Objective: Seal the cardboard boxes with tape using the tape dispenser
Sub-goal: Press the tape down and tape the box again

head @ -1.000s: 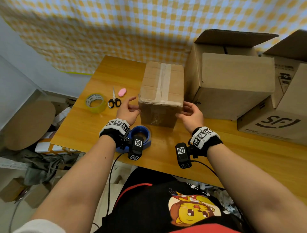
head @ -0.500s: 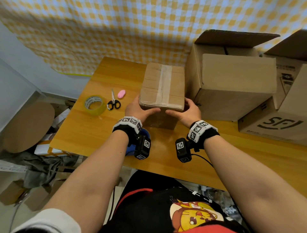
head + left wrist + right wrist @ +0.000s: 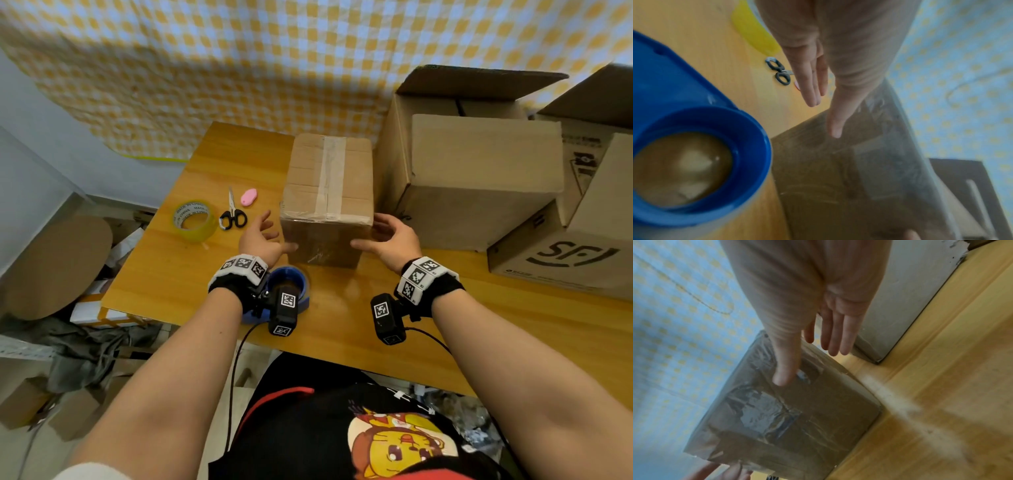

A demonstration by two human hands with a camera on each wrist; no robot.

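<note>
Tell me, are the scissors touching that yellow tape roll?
Apart. The head view shows bare table between the scissors and the yellow tape roll.

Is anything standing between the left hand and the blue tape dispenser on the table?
Nothing visible blocks it. The tape dispenser sits on the table directly under the left wrist, beside the taped box. The left hand is open by the box's near face; only the wrist-mounted camera overlaps the dispenser in the head view.

Black-handled scissors (image 3: 233,215) beside pink cutter (image 3: 248,197) on wooden table (image 3: 513,318)
</note>
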